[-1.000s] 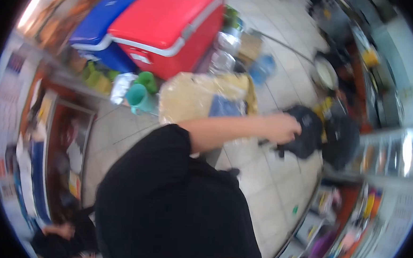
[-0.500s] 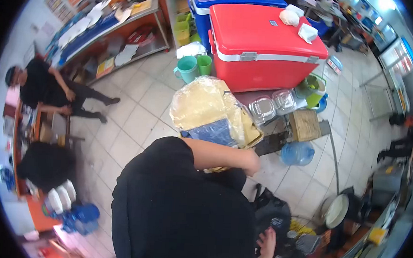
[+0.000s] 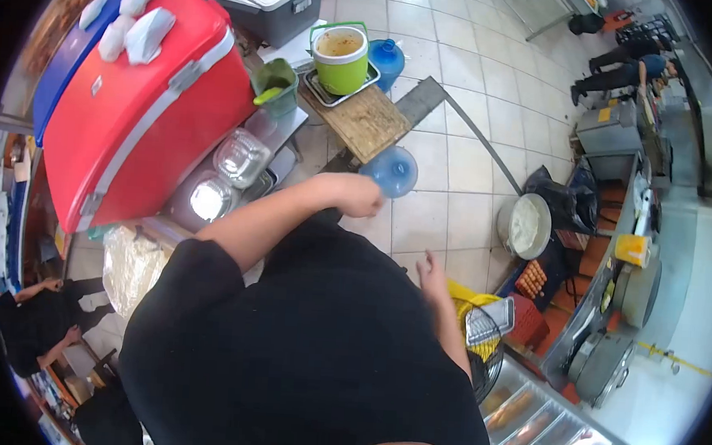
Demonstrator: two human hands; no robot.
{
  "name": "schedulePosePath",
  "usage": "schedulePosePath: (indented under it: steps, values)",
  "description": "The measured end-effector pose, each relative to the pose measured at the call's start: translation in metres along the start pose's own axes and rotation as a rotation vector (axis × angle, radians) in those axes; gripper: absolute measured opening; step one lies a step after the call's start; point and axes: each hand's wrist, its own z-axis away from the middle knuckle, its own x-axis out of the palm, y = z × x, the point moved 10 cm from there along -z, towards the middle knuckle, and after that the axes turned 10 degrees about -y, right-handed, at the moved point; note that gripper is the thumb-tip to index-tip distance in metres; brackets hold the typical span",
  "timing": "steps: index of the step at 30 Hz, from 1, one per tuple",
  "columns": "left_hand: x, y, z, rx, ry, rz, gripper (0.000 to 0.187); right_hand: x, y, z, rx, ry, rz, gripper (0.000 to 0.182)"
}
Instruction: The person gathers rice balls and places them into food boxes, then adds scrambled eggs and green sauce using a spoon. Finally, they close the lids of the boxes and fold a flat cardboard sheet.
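My left arm reaches forward across my body, and my left hand (image 3: 357,196) is curled with nothing visible in it. In this view it overlaps the edge of a blue water jug (image 3: 393,173) standing on the tiled floor. Just beyond is a worn wooden board (image 3: 366,125). Clear plastic containers (image 3: 242,157) lie left of that forearm. Lower down on the right, my right hand (image 3: 432,278) hangs free, fingers apart and holding nothing. The nearest thing to it is a yellow basket (image 3: 459,294) with a silver tray (image 3: 490,322) at it.
A big red cooler (image 3: 150,120) stands at left. Behind the board sits a green bucket (image 3: 339,70). To the right are a pot with white contents (image 3: 525,226) and a metal counter (image 3: 564,349). One person (image 3: 36,325) is at far left, another (image 3: 626,73) at upper right.
My view has turned right, so the red cooler now lies left and the counter shows more. My left hand now overlaps the water jug; my right hand appears higher, near the yellow basket.
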Motion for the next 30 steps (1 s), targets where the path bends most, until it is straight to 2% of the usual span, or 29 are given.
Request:
schedulePosePath:
  steps: [1,3,4,6,7,9,10,12,14,15,16,17,18,19,20,21,22,24,25,28,29,30]
  values:
    - [-0.033,0.006,-0.018,0.088,0.144,-0.027,0.022,0.011,0.018,-0.005,0.059,-0.060,0.010,0.044]
    - [-0.084,0.007,-0.047,0.070,0.348,-0.121,0.026,0.022,0.062,-0.010,0.150,-0.183,0.016,0.046]
    - [-0.104,0.007,-0.069,0.047,0.362,-0.109,0.026,0.014,0.085,-0.014,0.197,-0.230,0.018,0.046]
    - [-0.123,-0.008,-0.121,-0.110,0.139,-0.165,0.028,-0.020,0.133,-0.025,0.292,-0.305,0.030,0.048]
    - [-0.137,-0.020,-0.141,-0.135,0.158,-0.149,0.028,-0.046,0.159,-0.032,0.343,-0.331,0.038,0.048]
    - [-0.148,-0.055,-0.186,-0.084,0.258,0.159,0.028,-0.102,0.207,-0.054,0.428,-0.366,0.057,0.050]
    - [-0.142,-0.079,-0.211,-0.104,0.268,0.176,0.028,-0.133,0.227,-0.071,0.458,-0.376,0.073,0.050]
    - [-0.153,-0.129,-0.225,-0.315,0.620,0.051,0.030,-0.199,0.254,-0.118,0.467,-0.397,0.139,0.052]
    - [-0.132,-0.154,-0.214,-0.715,0.495,0.043,0.030,-0.261,0.267,-0.188,0.398,-0.429,0.244,0.053]
    - [-0.093,-0.180,-0.222,-0.831,0.501,-0.008,0.031,-0.293,0.273,-0.230,0.341,-0.443,0.299,0.054]
    - [-0.070,-0.172,-0.211,-0.958,0.365,0.259,0.039,-0.317,0.277,-0.285,0.229,-0.468,0.403,0.054]
    - [-0.049,-0.148,-0.212,-1.050,0.079,0.220,0.038,-0.336,0.274,-0.345,0.094,-0.490,0.501,0.055]
    - [-0.018,-0.137,-0.225,-1.027,-0.067,0.287,0.038,-0.385,0.136,-0.327,-0.026,-0.398,0.605,0.053]
    - [0.103,-0.187,-0.320,-0.646,-0.367,0.409,0.039,-0.417,0.105,-0.335,0.191,-0.376,0.319,0.050]
    - [0.113,-0.156,-0.309,-0.764,-0.356,0.904,0.040,-0.443,0.129,-0.375,0.179,-0.367,0.129,0.049]
    - [0.114,-0.116,-0.302,-0.839,-0.324,1.404,0.041,-0.469,0.122,-0.403,0.206,-0.387,0.170,0.048]
    - [0.121,-0.107,-0.316,-0.845,-0.287,1.435,0.041,-0.491,0.117,-0.428,0.237,-0.401,0.206,0.048]
    - [0.102,-0.111,-0.350,-0.604,0.075,1.740,0.043,-0.516,0.100,-0.478,0.248,-0.471,0.174,0.045]
    - [0.054,-0.107,-0.328,-0.647,0.237,1.498,0.043,-0.523,0.081,-0.496,0.260,-0.458,0.210,0.044]
    - [0.011,-0.146,-0.330,-0.644,0.413,1.583,0.038,-0.522,0.060,-0.571,0.220,-0.500,0.052,0.044]
    - [-0.014,-0.163,-0.325,-0.651,0.547,1.529,0.033,-0.518,0.051,-0.590,0.279,-0.538,0.097,0.041]
    - [-0.030,-0.170,-0.330,-0.661,0.597,1.554,0.033,-0.514,0.042,-0.608,0.335,-0.578,0.143,0.038]
